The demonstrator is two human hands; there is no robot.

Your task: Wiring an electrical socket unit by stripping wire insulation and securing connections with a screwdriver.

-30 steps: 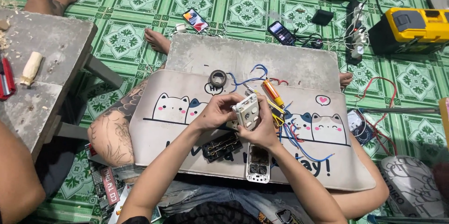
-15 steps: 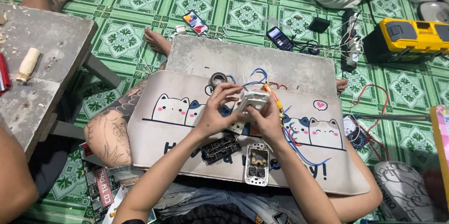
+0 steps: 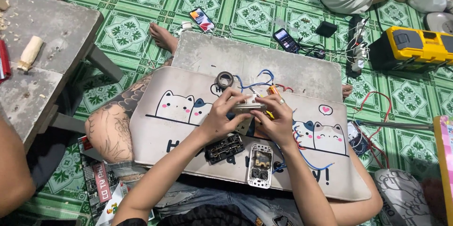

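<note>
Both hands on a white socket housing, centre of frame

Left hand (image 3: 222, 115) and right hand (image 3: 273, 121) have fingers clamped on the housing (image 3: 248, 108); its black insert (image 3: 225, 148) and white plate (image 3: 260, 165) lie apart on the cat-print mat (image 3: 165, 127), wires (image 3: 302, 157) loose, so assembly looks unfinished.

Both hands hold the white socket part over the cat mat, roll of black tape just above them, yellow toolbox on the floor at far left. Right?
Not quite. The head view shows the yellow toolbox on the floor at far right, not left. The rest holds: left hand and right hand both hold the white socket part over the cat mat, with the roll of black tape just above them.
</note>
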